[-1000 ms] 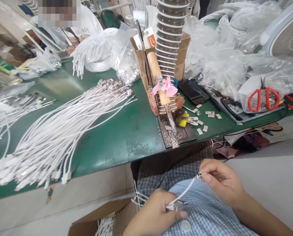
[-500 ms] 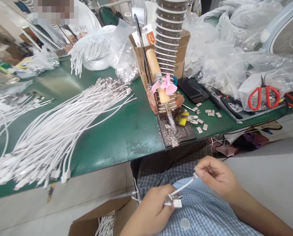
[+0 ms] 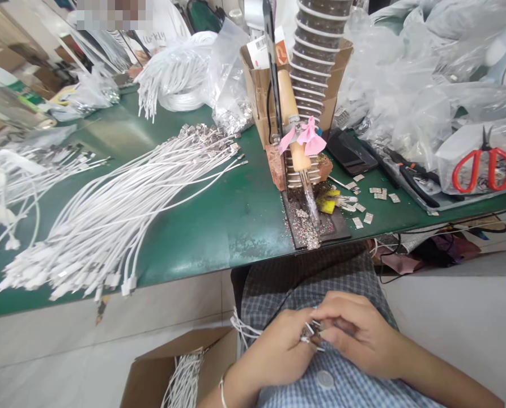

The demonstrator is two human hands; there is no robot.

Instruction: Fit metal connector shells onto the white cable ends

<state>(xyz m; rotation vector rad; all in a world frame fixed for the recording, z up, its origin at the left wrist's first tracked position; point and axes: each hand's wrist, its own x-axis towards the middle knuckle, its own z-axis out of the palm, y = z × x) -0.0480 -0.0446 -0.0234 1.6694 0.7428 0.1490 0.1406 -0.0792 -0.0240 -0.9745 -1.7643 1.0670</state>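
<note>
My left hand [image 3: 284, 347] is closed around several white cables, low in front of my lap. Their small metal connectors [image 3: 311, 330] poke out between its thumb and fingers, and white cable lengths [image 3: 244, 327] trail out behind the wrist. Against these connectors rest the curled fingers and thumb of my right hand [image 3: 361, 337]. Whatever is pinched there is too small and covered to make out. On the green table lies a large bundle of white cables [image 3: 120, 209], with metal connectors at its far end and white plugs at the near end.
A wooden-handled soldering iron [image 3: 289, 96] leans tip-down on a dark plate [image 3: 297, 229], beside a ribbed hose [image 3: 318, 56]. Small metal pieces [image 3: 380, 193], a phone [image 3: 352, 152] and red-handled scissors [image 3: 485, 164] lie rightward. A cardboard box [image 3: 146, 371] of cables stands lower left; another person sits across.
My right hand has moved left and down to meet my left hand. The single cable earlier stretched between them no longer shows. The view has shifted slightly.
</note>
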